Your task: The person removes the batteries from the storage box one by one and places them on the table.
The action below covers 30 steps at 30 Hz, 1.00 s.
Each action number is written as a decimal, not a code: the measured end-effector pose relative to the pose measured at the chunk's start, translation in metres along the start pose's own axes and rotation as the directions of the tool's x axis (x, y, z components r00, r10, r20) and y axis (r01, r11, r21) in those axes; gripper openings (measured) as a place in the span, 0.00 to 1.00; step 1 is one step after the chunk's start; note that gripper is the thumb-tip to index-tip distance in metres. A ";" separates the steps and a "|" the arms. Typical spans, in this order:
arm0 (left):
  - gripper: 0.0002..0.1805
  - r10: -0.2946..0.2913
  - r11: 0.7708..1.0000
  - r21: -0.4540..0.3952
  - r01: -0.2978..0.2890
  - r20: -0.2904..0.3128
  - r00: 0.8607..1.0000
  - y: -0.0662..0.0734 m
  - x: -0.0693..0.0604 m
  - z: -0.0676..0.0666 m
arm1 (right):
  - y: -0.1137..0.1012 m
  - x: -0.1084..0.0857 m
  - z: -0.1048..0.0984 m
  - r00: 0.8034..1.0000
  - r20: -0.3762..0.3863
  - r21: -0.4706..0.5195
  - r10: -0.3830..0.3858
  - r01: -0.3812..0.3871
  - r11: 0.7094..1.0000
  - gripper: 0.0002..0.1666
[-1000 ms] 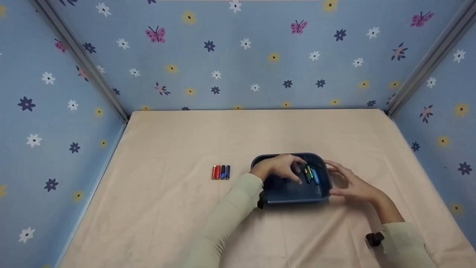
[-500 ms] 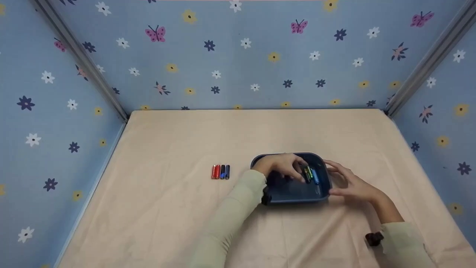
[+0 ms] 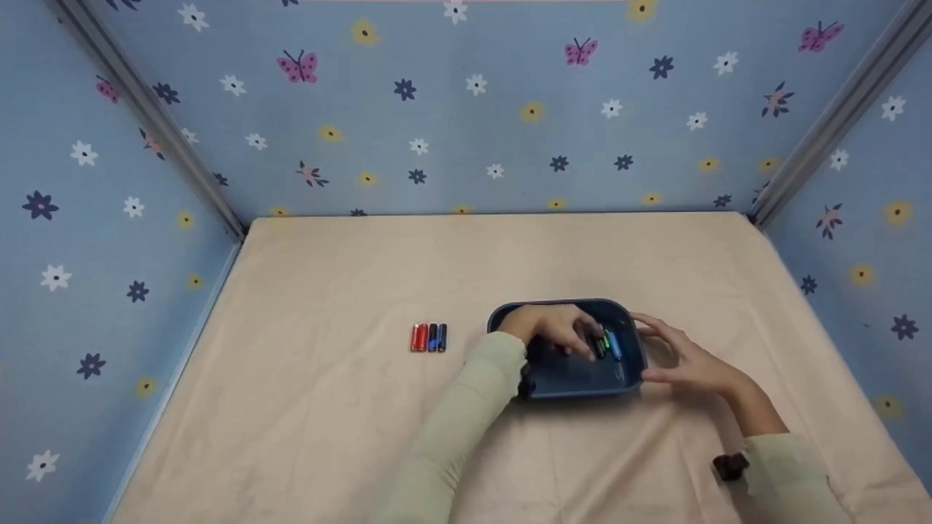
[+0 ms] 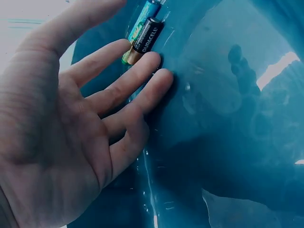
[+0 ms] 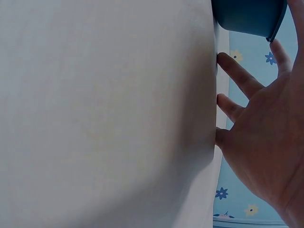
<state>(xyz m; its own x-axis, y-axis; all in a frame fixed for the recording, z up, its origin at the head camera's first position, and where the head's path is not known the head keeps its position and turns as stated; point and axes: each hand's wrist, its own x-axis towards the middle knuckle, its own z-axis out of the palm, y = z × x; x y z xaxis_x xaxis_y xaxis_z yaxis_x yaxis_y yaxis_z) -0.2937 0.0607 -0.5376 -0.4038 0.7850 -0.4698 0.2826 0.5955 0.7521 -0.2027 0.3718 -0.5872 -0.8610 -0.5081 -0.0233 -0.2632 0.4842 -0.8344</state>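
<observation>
My left hand [image 3: 557,327] is inside a dark blue plastic bin [image 3: 582,393], its fingers loosely bent and apart. Beside its fingertips, a black and copper Duracell battery [image 4: 148,38] lies in the bin with a blue battery [image 3: 615,345] and a partly hidden green one. In the left wrist view, the thumb and index finger are spread, and the index fingertip is at the Duracell's copper end. At the bin's right side is my right hand [image 3: 692,364], fingers spread, fingertips at the rim. The right wrist view shows that hand [image 5: 266,118] low over the cloth.
On the cloth left of the bin stand two red batteries [image 3: 419,338] and two dark blue batteries [image 3: 437,338] in a row. A beige cloth [image 3: 328,407] covers the table. Blue patterned panels [image 3: 466,138] enclose the back and both sides.
My left hand has shifted slightly right inside the bin, and its fingers have come closer to the batteries. The right hand stays at the bin's side.
</observation>
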 end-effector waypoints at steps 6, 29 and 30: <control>0.37 -0.016 0.998 0.065 0.015 0.025 1.000 0.006 0.004 0.001 | 0.000 -0.001 0.000 1.000 -0.001 -0.012 0.007 -0.007 1.000 0.59; 0.30 -0.002 0.961 0.277 0.007 -0.016 1.000 0.014 0.004 0.002 | 0.001 0.002 0.000 1.000 0.012 0.018 -0.016 0.016 1.000 0.58; 0.30 -0.007 0.962 0.273 0.011 -0.015 1.000 0.013 0.004 0.002 | 0.001 0.002 0.000 1.000 0.012 0.019 -0.019 0.018 1.000 0.58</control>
<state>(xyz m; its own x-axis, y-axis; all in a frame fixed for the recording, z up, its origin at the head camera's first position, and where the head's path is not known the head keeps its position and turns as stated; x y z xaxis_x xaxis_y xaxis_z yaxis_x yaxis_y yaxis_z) -0.2898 0.0718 -0.5300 -0.4186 0.7780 -0.4686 0.5045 0.6282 0.5923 -0.2044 0.3713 -0.5885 -0.8504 -0.5259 -0.0145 -0.2709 0.4614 -0.8448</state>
